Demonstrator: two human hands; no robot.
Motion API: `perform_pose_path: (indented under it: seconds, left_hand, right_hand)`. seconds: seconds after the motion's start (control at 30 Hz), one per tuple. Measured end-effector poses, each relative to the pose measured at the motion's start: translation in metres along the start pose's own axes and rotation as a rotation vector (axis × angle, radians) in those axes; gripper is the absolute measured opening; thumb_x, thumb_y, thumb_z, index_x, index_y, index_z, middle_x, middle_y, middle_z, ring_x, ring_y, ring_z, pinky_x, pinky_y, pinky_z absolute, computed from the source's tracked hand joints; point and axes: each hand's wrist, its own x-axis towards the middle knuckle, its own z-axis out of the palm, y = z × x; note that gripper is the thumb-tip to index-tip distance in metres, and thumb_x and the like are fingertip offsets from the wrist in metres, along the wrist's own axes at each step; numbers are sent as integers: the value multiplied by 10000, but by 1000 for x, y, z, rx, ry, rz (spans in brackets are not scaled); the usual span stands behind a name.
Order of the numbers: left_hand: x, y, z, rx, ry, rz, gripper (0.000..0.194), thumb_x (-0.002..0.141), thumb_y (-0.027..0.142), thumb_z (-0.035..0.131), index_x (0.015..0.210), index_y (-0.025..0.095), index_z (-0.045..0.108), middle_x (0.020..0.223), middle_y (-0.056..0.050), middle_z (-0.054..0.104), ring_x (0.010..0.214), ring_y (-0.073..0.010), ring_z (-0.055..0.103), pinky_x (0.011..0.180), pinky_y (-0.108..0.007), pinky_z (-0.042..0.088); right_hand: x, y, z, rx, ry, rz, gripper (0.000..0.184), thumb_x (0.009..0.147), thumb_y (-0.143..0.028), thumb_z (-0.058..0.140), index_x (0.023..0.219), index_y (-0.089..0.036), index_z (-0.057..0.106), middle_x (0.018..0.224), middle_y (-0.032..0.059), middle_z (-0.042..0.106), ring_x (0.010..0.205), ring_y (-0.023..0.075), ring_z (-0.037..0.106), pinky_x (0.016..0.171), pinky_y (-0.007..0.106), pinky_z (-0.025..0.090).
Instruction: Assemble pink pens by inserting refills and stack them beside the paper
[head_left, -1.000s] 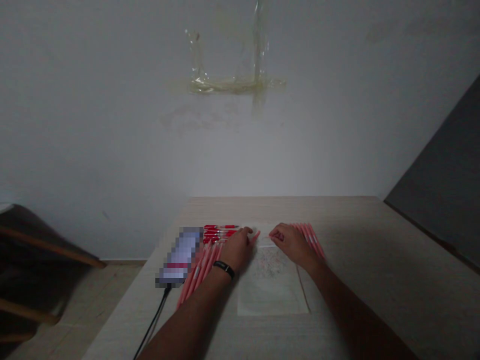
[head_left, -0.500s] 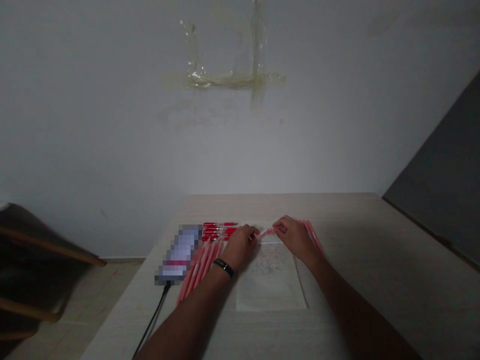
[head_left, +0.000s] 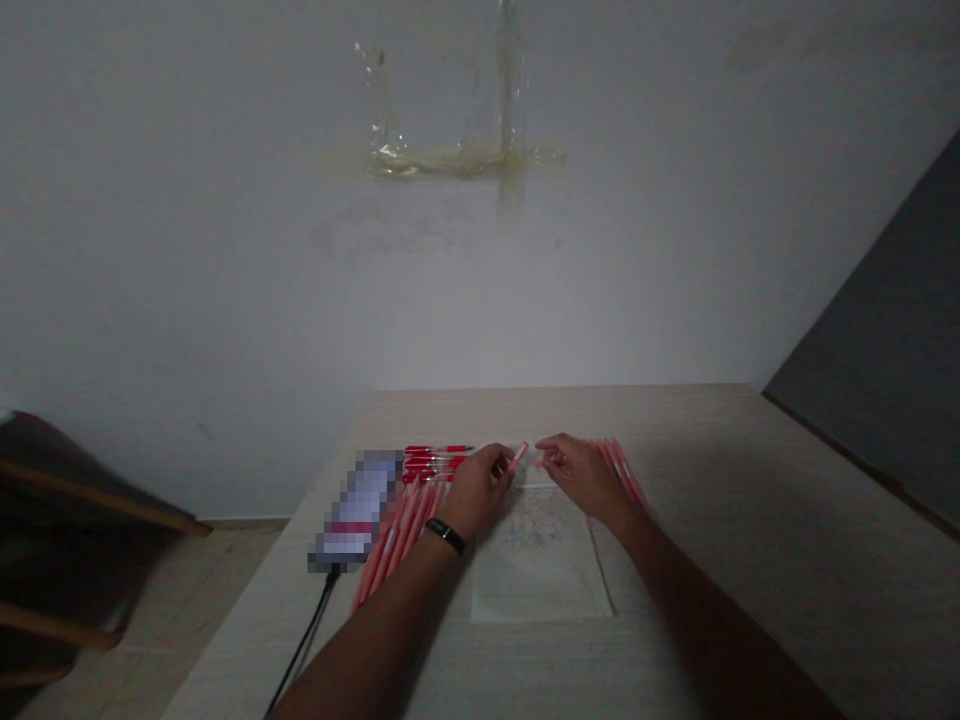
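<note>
My left hand (head_left: 480, 490), with a black band at its wrist, is closed around a pink, pen-like stick (head_left: 519, 456) whose end points up and to the right. A short gap away, my right hand (head_left: 583, 480) pinches a small pink piece (head_left: 538, 463), too small to name. Both hands are above the top of a pale sheet (head_left: 544, 585) with dark and reddish specks on it. Red pens (head_left: 435, 462) lie beside my left hand. Several long pink sticks (head_left: 394, 545) lie by my left forearm, and more pink sticks (head_left: 621, 465) lie beyond my right hand.
A blurred-out device (head_left: 356, 510) with a black cable (head_left: 307, 640) lies at the left of the wooden table (head_left: 720, 600). The wall (head_left: 637, 250) rises behind the table's far edge. A dark chair (head_left: 67, 540) stands on the floor at left.
My hands have moved slightly apart. The pink stick that spanned them now stays in my left hand, tilted more upward, and a small pink piece stays at my right fingertips.
</note>
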Motion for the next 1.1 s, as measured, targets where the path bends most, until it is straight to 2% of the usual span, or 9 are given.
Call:
perform_pose_path:
  seconds: [0.23,0.47,0.7,1.1]
  left_hand:
    - [2,-2,-2,-74,62,-71,108,843,208,599,948,187,589,813,-8,676,726,-141,618,660,-233,440]
    - [1,-2,-3,-48,59,-91,101,810,179,612,898,199,567,799,-1,674,709,-143,617,652,-233,433]
    - [0,-8,3,-3,-28,-130,133,769,105,604,873,187,583,784,-12,679,716,-138,610,645,-227,406]
    - [1,0,-6,-16,45,-120,109,812,146,601,907,191,573,810,-16,682,740,-150,631,667,-237,430]
  right_hand:
    - [-1,3,0,-26,-16,24,154,897,-199,624,1038,-212,684,917,27,703,812,153,665,761,283,510]
    - [0,0,-2,-54,-38,29,108,902,-214,631,991,-209,693,909,33,708,805,159,666,756,286,502]
    - [0,-3,-4,-80,-46,9,66,899,-210,636,900,-198,700,859,23,691,785,151,640,731,271,478]
    - [0,1,-2,-96,-51,13,75,899,-208,634,906,-203,708,857,20,683,781,152,633,721,273,466]
